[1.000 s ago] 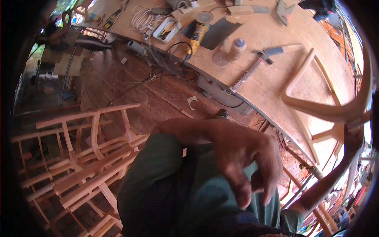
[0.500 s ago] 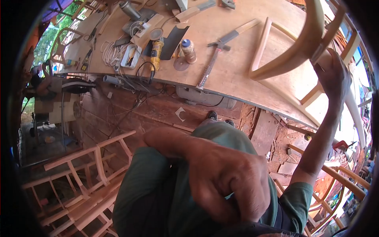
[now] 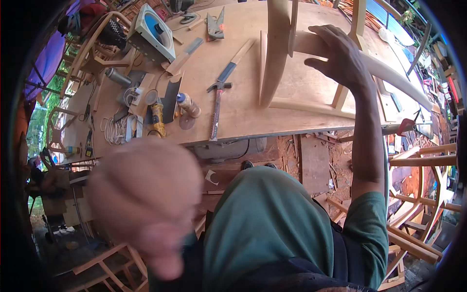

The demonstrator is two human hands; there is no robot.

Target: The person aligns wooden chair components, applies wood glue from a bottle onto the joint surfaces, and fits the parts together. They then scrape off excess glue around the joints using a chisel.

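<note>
My left hand (image 3: 146,190) is large and blurred close to the camera at the lower left; its fingers are smeared, and whether it holds anything cannot be made out. My right hand (image 3: 338,56) reaches up at the upper right, open, with thumb and fingers apart, over a curved wooden rail (image 3: 389,68) of a pale wooden chair frame. A thick curved piece (image 3: 278,46) of that frame rises left of the hand. The frame's lower bar (image 3: 311,106) lies along the table's front side.
On the table (image 3: 233,117) lie a hammer (image 3: 217,104), a handsaw (image 3: 215,24), a bottle (image 3: 188,105), a yellow power tool (image 3: 158,118) and a white cable (image 3: 114,129). A blue-and-white device (image 3: 154,33) stands at the back. More chair frames (image 3: 421,202) are at the right. A person (image 3: 48,182) is far left.
The view has swung rightward. My left hand has moved from in front of my lap to the left. My right hand, earlier closed round the frame, now has its fingers spread.
</note>
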